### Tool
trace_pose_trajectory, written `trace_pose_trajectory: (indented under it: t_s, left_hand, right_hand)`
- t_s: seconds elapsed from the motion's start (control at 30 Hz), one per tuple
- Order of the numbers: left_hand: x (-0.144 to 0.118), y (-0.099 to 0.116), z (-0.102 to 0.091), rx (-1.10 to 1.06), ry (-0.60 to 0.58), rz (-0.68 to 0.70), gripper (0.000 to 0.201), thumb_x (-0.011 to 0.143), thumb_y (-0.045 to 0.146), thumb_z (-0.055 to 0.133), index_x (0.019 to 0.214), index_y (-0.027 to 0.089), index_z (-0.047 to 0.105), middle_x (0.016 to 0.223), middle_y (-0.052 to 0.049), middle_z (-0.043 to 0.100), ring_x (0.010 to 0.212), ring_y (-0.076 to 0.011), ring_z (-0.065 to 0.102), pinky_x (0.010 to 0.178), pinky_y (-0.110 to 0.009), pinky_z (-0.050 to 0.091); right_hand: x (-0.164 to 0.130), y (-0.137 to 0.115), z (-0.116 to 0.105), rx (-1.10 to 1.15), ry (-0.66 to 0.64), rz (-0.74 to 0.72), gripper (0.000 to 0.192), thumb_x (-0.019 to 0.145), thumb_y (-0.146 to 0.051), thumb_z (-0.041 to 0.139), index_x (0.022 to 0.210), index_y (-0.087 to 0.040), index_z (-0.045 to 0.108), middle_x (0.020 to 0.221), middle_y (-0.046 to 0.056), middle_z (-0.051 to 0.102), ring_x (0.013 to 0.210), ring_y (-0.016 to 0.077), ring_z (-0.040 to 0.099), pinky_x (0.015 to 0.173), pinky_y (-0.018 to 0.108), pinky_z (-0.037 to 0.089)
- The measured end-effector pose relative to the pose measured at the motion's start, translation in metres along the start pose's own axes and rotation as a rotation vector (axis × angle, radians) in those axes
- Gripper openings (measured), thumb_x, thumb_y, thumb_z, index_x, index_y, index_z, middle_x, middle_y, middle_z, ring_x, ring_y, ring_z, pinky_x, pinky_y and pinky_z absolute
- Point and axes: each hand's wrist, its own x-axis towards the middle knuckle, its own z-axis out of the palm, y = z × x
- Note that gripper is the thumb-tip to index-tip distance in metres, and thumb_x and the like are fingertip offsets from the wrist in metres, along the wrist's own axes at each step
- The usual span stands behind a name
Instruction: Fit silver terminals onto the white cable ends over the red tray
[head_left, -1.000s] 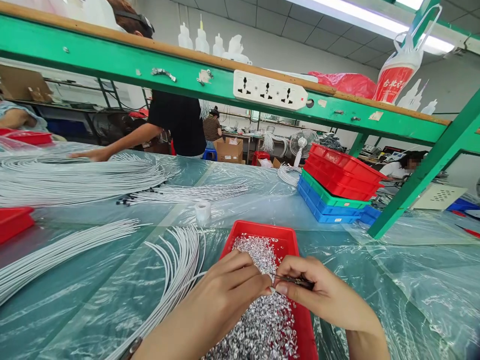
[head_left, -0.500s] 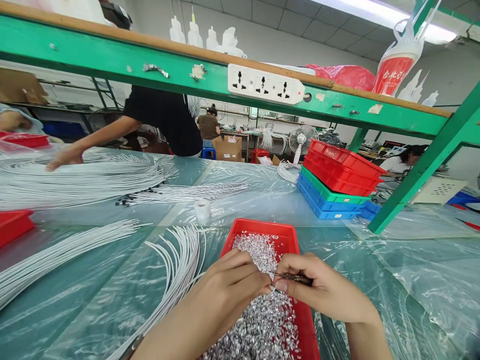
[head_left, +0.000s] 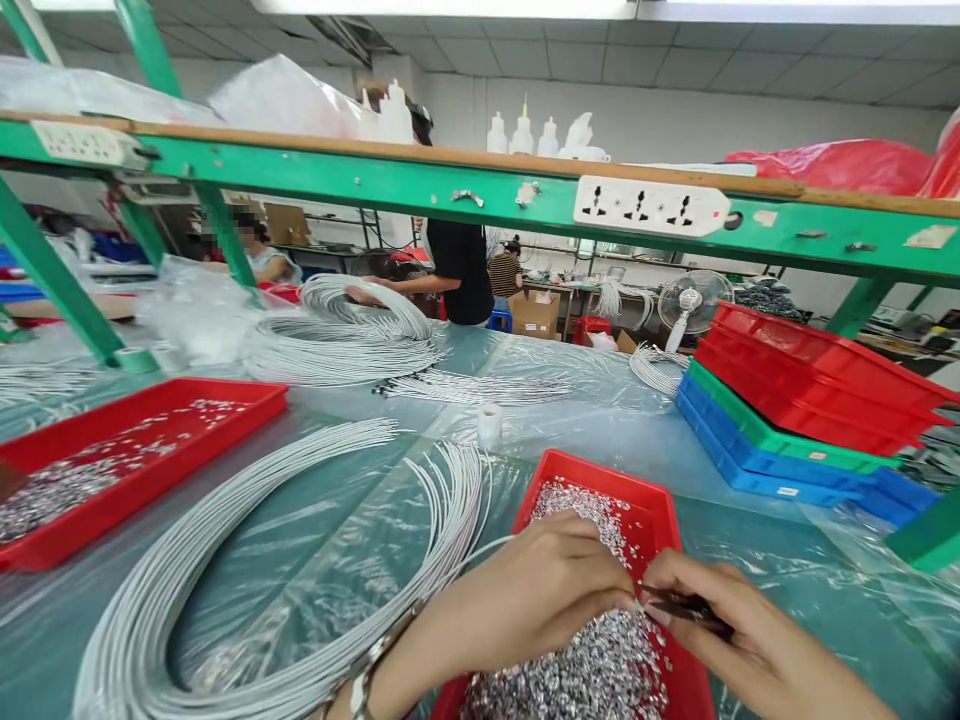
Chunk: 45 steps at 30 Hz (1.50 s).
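Fitting step, by my read: left hand (head_left: pixel 547 590) grip pinches white wire (head_left: pixel 480 550) end; right hand (head_left: pixel 742 630) grip closed on dark tweezers (head_left: pixel 686 605), over red tray (head_left: pixel 660 520) at 6 o'clock. Next needs fine alignment.

A green-framed shelf (head_left: pixel 420 185) with a wooden top crosses the upper frame, carrying a white socket strip (head_left: pixel 649 208). Behind it stand a pale wall (head_left: pixel 675 125) and a tiled ceiling (head_left: pixel 675 62) with strip lighting. At centre right, perhaps on a far bench, stands a white fan (head_left: pixel 691 302).
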Motion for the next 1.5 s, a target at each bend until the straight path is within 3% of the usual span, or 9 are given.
trace_pose_trajectory:
  t_s: [0.1, 0.23, 0.47, 0.67, 0.83, 1.03, 1.23, 1.37, 1.5]
  left_hand:
    - [0.001, -0.001, -0.002, 0.004, 0.016, -0.004, 0.009, 0.093, 0.01, 0.057, 0.089, 0.015, 0.063, 0.074, 0.0, 0.061, 0.075, -0.0152, 0.053, 0.069, -0.027, 0.042]
    - [0.001, -0.002, -0.004, -0.022, 0.021, 0.003, 0.01, 0.094, 0.009, 0.056, 0.091, 0.015, 0.063, 0.078, 0.001, 0.063, 0.074, -0.0132, 0.056, 0.068, -0.024, 0.043]
    - [-0.003, -0.003, -0.008, -0.074, -0.001, -0.041, 0.021, 0.1, 0.014, 0.041, 0.093, 0.015, 0.061, 0.084, -0.003, 0.062, 0.076, -0.0165, 0.057, 0.066, -0.027, 0.043]
    - [-0.006, -0.002, -0.011, -0.073, 0.018, 0.005, 0.028, 0.102, 0.017, 0.036, 0.093, 0.016, 0.062, 0.082, -0.003, 0.064, 0.076, -0.0166, 0.057, 0.065, -0.028, 0.043]
    - [-0.005, -0.004, -0.011, -0.029, 0.061, 0.059, 0.029, 0.104, 0.018, 0.034, 0.093, 0.017, 0.061, 0.079, -0.003, 0.064, 0.073, -0.0163, 0.055, 0.063, -0.028, 0.041]
    - [-0.007, -0.001, -0.01, 0.023, 0.107, 0.097, 0.029, 0.105, 0.019, 0.031, 0.093, 0.017, 0.058, 0.076, -0.001, 0.061, 0.069, -0.0147, 0.05, 0.06, -0.027, 0.037]
    - [-0.008, 0.004, -0.012, 0.064, 0.179, 0.196, 0.024, 0.104, 0.015, 0.035, 0.098, 0.016, 0.058, 0.08, -0.003, 0.065, 0.066, -0.0142, 0.048, 0.061, -0.028, 0.039]
    - [-0.01, 0.005, -0.013, 0.066, 0.158, 0.19, 0.017, 0.1, 0.008, 0.042, 0.1, 0.016, 0.057, 0.089, -0.003, 0.067, 0.072, -0.0139, 0.049, 0.066, -0.029, 0.041]
    - [-0.011, 0.005, -0.01, 0.08, 0.224, 0.213, 0.019, 0.098, 0.005, 0.042, 0.099, 0.015, 0.057, 0.089, -0.004, 0.067, 0.07, -0.0143, 0.048, 0.063, -0.03, 0.039]
  right_hand:
    - [0.001, 0.0, 0.003, -0.001, 0.061, -0.051, 0.017, 0.095, -0.021, 0.048, 0.106, -0.03, 0.058, 0.1, 0.002, 0.062, 0.092, 0.025, 0.057, 0.079, 0.035, 0.045]
    - [0.009, -0.002, 0.007, 0.022, 0.085, -0.055, 0.008, 0.095, -0.023, 0.048, 0.094, -0.026, 0.055, 0.088, 0.002, 0.06, 0.08, 0.0226, 0.055, 0.069, 0.033, 0.042]
    - [0.02, -0.012, 0.01, 0.05, 0.112, -0.061, 0.012, 0.082, -0.015, 0.045, 0.087, -0.023, 0.052, 0.077, -0.001, 0.053, 0.072, 0.0202, 0.046, 0.063, 0.031, 0.032]
    - [0.023, -0.022, 0.013, 0.164, 0.158, -0.072, 0.013, 0.073, -0.013, 0.045, 0.081, -0.022, 0.051, 0.072, -0.002, 0.05, 0.066, 0.0175, 0.043, 0.059, 0.029, 0.028]
    - [0.027, -0.023, 0.019, 0.265, 0.178, -0.106, 0.007, 0.079, -0.015, 0.048, 0.076, -0.021, 0.047, 0.067, -0.004, 0.044, 0.06, 0.0148, 0.039, 0.054, 0.027, 0.027]
    - [0.025, -0.029, 0.022, 0.379, 0.2, -0.129, 0.015, 0.091, -0.021, 0.052, 0.077, -0.02, 0.047, 0.067, -0.005, 0.04, 0.06, 0.0136, 0.035, 0.053, 0.027, 0.027]
    - [0.024, -0.035, 0.023, 0.544, 0.182, -0.127, 0.017, 0.092, -0.022, 0.053, 0.077, -0.019, 0.045, 0.068, -0.004, 0.037, 0.059, 0.0131, 0.031, 0.053, 0.027, 0.024]
    - [0.023, -0.038, 0.025, 0.614, 0.189, -0.111, 0.017, 0.092, -0.022, 0.053, 0.077, -0.019, 0.046, 0.067, -0.005, 0.035, 0.058, 0.0126, 0.027, 0.053, 0.027, 0.023]
    - [0.022, -0.043, 0.027, 0.669, 0.205, -0.086, 0.018, 0.091, -0.024, 0.054, 0.076, -0.019, 0.046, 0.063, -0.007, 0.032, 0.054, 0.0118, 0.025, 0.05, 0.026, 0.022]
